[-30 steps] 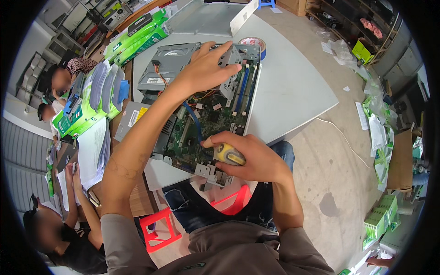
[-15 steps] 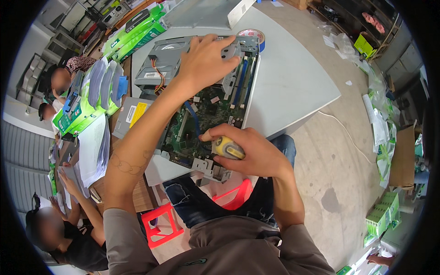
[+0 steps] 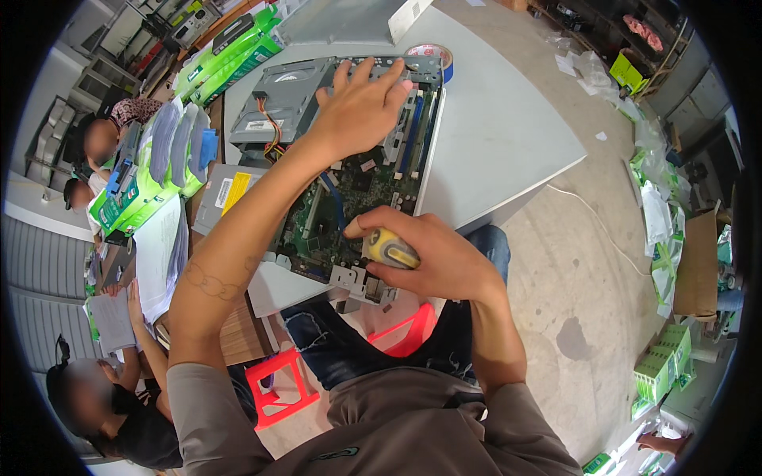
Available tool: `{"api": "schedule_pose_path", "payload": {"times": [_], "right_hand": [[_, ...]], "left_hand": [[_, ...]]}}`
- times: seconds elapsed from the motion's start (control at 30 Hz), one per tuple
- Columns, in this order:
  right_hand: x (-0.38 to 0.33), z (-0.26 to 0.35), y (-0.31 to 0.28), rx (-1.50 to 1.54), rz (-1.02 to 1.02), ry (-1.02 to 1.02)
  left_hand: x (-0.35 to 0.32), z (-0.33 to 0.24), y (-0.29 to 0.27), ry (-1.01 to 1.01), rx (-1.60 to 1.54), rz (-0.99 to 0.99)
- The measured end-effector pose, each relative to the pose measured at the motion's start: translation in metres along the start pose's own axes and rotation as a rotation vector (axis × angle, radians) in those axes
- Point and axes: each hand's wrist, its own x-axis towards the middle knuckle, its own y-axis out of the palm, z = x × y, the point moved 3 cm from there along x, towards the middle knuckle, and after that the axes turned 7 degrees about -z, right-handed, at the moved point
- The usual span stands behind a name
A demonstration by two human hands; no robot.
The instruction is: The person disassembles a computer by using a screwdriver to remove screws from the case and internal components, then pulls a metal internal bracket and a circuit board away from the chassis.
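Observation:
An opened computer case [image 3: 298, 101] lies on the grey table, its green circuit board [image 3: 373, 184] exposed. My left hand [image 3: 361, 111] rests on the case's far metal edge with its fingers spread. In my right hand [image 3: 444, 258] is a screwdriver [image 3: 390, 248] with a yellow and grey handle, gripped over the near part of the board. The screwdriver's tip is hidden under the handle and hand. A blue cable [image 3: 333, 197] runs over the board beside my right fingertips. At the case's near edge a metal bracket [image 3: 357, 284] sticks out.
A roll of tape [image 3: 435, 57] sits past the case's far right corner on the grey table [image 3: 508, 135]. Paper stacks and green packages [image 3: 135, 194] stand to the left. A co-worker's hands [image 3: 127, 305] hold papers there. Below is a red stool [image 3: 278, 389].
My left hand's fingers have shifted along the far edge, the thumb drawn in. The case sits slightly higher in view. The co-worker's hands at left have moved, with a paper now raised.

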Motion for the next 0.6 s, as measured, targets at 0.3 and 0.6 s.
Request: {"api": "schedule_pose_path", "payload": {"times": [0.3,0.6], "right_hand": [[-0.006,0.0,-0.053,0.233,-0.325,0.111],[0.02,-0.05,-0.114,0.5,-0.779,0.185]], "left_hand": [[0.036,0.037,-0.047,0.156,-0.321,-0.268],[0.01,0.045,-0.002,0.221,-0.137,-0.107]]}}
